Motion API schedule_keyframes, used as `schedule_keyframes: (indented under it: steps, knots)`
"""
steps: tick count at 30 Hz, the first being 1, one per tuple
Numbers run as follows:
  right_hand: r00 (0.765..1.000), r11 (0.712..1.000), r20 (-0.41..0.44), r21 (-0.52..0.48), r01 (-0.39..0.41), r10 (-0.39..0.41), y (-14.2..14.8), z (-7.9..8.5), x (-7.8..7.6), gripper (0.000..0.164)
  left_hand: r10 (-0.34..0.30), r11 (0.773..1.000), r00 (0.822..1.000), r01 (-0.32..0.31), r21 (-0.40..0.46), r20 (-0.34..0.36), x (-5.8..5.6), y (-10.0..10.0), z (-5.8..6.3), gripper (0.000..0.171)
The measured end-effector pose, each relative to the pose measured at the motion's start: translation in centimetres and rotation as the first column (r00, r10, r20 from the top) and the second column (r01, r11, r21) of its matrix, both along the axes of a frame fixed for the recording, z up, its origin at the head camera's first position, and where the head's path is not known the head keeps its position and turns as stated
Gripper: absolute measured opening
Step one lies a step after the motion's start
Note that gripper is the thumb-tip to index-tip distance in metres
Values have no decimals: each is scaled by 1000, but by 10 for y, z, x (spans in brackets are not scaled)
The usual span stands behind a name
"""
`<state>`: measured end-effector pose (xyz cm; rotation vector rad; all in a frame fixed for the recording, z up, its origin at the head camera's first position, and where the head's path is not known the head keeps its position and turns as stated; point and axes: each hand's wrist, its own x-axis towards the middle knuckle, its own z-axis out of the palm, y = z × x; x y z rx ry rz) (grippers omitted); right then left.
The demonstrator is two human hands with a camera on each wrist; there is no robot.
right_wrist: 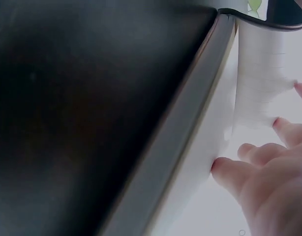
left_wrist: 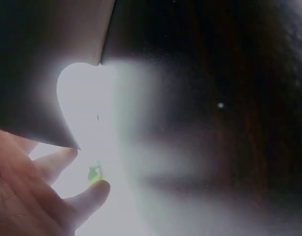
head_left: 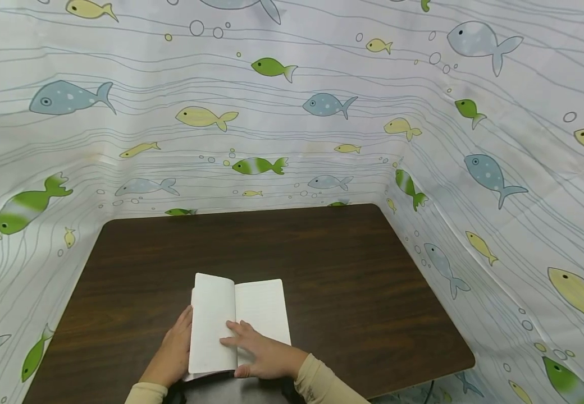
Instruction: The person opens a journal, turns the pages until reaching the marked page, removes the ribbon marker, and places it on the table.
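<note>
An open notebook (head_left: 261, 303) with blank-looking, pale pages lies near the table's front edge. Its left page (head_left: 212, 328) appears slightly raised, with more pages under it. Along the notebook's left edge rests my left hand (head_left: 170, 350); in the left wrist view its fingers (left_wrist: 55, 164) are extended near a dark, backlit corner of the notebook. My right hand (head_left: 267, 353) lies over the lower middle, its fingers spread and touching the pages near the fold. The right wrist view shows those fingertips (right_wrist: 221, 167) on the white paper, beside the thick page block (right_wrist: 175, 142).
The dark wooden table (head_left: 352, 297) has rounded corners. Around its back and sides hangs a white cloth (head_left: 292, 140) printed with fish and wavy lines. A black cable (head_left: 429, 391) hangs below the front right edge.
</note>
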<state>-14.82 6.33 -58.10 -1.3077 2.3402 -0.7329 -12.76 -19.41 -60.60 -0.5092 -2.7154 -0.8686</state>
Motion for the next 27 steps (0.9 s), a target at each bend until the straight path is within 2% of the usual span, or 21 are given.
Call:
schedule_keyframes:
  steps: [4,8,11,13,14,16,19,21,27]
  knots:
    - [996,1000,-94,-1,-11,11,-2,2,2,62,19,995,1000,-21,100,23,-3,-2,2,49]
    - [981,1000,-191,-17,-21,18,-4,1,3,59,85,970,994,-98,221,64,-5,-3,9,41]
    - [982,1000,-188,-15,-7,4,-5,1,4,58,103,940,991,-124,319,81,-3,-4,14,42]
    - [987,1000,-158,-3,12,-12,-5,1,4,58,81,919,992,-112,378,98,-3,-5,16,46]
    - [989,1000,-146,10,24,-23,-6,1,5,58,76,918,991,-111,380,105,-2,-5,16,48]
    - [991,998,-129,40,46,-41,-6,2,5,57,67,937,992,-99,336,106,-2,-4,16,53]
    - [992,995,-114,75,65,-56,-5,4,6,57,58,973,994,-77,216,89,-2,-1,14,54]
    - [992,995,-114,80,68,-58,-5,4,6,57,38,987,997,-49,155,72,-1,1,11,50]
    - [992,996,-103,49,74,-69,1,-3,2,55,-3,993,998,-5,121,70,-2,1,5,47]
